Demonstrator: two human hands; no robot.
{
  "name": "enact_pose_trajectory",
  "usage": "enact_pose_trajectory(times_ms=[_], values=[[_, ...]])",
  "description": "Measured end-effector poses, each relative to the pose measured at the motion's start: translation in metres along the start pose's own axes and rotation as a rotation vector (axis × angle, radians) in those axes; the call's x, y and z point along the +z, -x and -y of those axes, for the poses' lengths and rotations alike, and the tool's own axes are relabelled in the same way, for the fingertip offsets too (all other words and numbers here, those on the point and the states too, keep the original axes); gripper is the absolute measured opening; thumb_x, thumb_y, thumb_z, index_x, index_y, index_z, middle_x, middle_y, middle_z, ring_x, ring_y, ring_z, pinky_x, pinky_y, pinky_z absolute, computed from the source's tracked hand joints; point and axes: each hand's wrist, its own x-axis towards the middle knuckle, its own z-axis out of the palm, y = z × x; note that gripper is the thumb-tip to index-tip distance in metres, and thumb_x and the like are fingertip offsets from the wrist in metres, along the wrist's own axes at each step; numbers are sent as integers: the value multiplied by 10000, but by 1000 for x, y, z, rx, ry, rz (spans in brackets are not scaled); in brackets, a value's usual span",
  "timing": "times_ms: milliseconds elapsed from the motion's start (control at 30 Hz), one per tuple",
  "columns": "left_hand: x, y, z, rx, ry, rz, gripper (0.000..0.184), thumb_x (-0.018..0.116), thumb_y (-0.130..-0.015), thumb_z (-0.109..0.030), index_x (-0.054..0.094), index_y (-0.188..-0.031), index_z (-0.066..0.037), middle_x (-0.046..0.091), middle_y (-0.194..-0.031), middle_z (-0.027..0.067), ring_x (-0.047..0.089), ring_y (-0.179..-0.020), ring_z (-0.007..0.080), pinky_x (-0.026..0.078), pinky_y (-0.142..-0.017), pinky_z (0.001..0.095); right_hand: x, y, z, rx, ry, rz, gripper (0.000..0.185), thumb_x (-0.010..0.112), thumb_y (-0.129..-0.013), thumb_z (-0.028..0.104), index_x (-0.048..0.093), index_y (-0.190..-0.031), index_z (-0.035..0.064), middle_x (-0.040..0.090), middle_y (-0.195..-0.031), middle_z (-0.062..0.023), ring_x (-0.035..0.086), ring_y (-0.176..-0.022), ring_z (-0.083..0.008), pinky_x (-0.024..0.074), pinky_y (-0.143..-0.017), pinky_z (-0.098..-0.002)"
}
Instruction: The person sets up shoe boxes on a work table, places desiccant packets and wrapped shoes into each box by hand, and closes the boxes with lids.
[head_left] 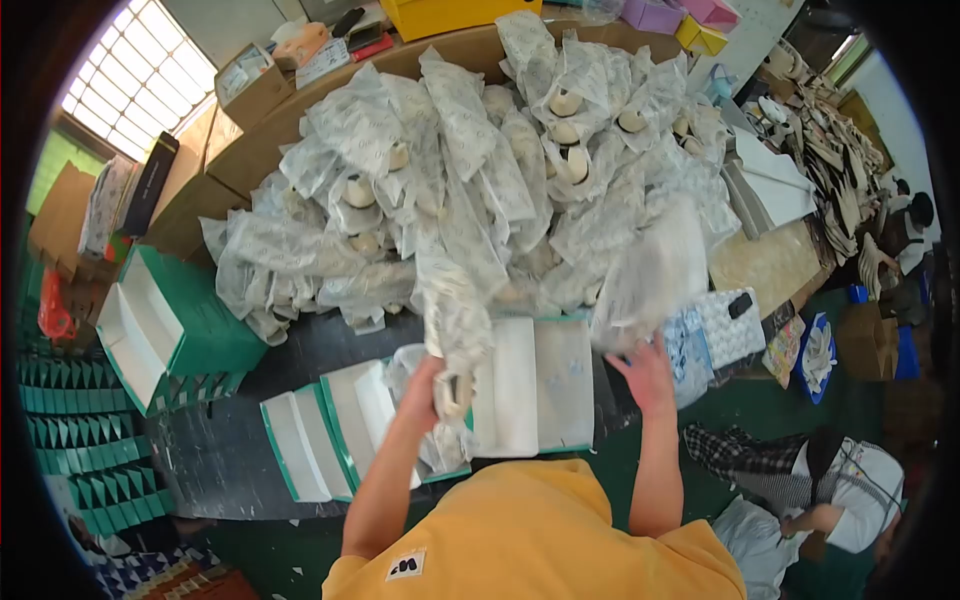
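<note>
My left hand (424, 388) is closed around a pale shoe in a translucent printed bag (458, 325), held upright over the open shoe boxes. Crumpled wrapping (445, 450) shows below that hand, inside or over a box. My right hand (645, 375) has its fingers apart at the lower edge of a motion-blurred translucent bag (655, 275); whether it grips the bag's edge is unclear. Between my hands lies an open white box with green edges (505, 385). Another open box (305, 445) lies to the left of my left hand.
A large heap of bagged shoes (450, 170) fills the back of the dark table (230, 455). Green boxes (190, 330) are stacked at left. Blue-and-white packets (690, 350) and a phone (741, 304) lie at right. Another person (850, 490) bends at lower right.
</note>
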Motion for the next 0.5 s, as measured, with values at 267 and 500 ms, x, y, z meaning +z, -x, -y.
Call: enact_pose_trajectory(times_ms=[267,500], values=[[36,-4,146,176,-751,134,589,528,-946,-322,434,-1397,44,603,-1255,225,607,-1134,356,490,-956,452,-1,40,-38,-175,1528,170,587,594,-927,277,415,-1416,4,639,-1154,-225,673,-960,-400,565,-824,-477],[84,-55,118,456,-1430,243,660,647,-886,-176,374,-1443,48,531,-1325,283,577,-1106,432,479,-950,457,-42,-30,-68,-190,1654,224,321,531,-925,269,629,-1159,71,665,-1108,-228,650,-914,-453,531,-829,-532]])
